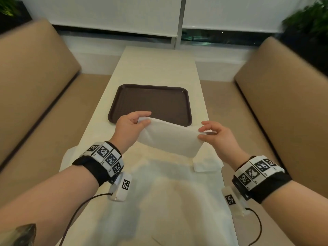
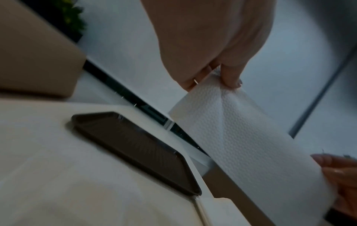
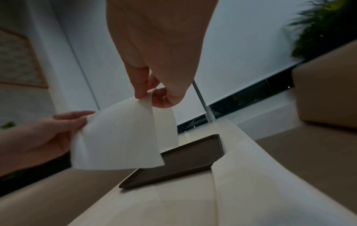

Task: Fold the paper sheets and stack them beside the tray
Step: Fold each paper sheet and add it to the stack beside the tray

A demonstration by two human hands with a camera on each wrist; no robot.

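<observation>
We hold the paper sheet [image 1: 170, 137] doubled in the air just short of the tray [image 1: 184, 96], left hand [image 1: 129, 128] and right hand [image 1: 218, 134] pinching its top corners, since it looks light, limp and easily torn.

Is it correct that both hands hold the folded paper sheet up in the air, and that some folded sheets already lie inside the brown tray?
Not quite. The left hand and right hand do hold the folded paper sheet in the air, but the brown tray holds nothing. The head view shows a folded sheet on the table, near the tray's right corner.
</observation>
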